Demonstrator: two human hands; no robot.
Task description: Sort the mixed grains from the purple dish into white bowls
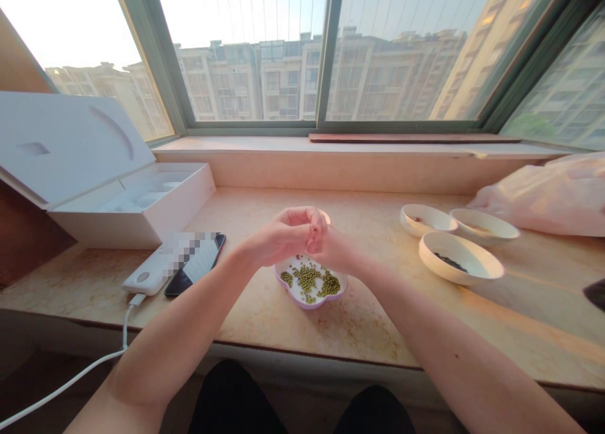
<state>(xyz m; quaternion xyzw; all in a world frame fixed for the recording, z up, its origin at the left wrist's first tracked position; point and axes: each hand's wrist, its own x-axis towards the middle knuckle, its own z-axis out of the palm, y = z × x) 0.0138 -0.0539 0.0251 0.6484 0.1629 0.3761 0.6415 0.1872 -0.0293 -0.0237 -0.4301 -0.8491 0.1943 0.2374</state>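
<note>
Both hands meet over a shallow white dish (307,305) with a lilac scalloped rim. Green beans (306,278), which look like mung beans, lie scattered inside it. My left hand (283,234) is closed, thumb and fingers pinched together against the right. A tiny dark speck shows at its fingertips, too small to name. My right hand (333,248) is closed as well, its fingers curled in and mostly hidden where the hands touch. Behind them a bit of pale rim (325,216) peeks out; the hands cover the rest of it.
To the right stand three cream bowls; the nearest bowl (484,267) holds small dark pieces. A pinkish plastic bag (548,194) lies behind them. On the left are an open white box (177,204), a phone (196,267) and a white power bank (146,275) with a cable (125,327).
</note>
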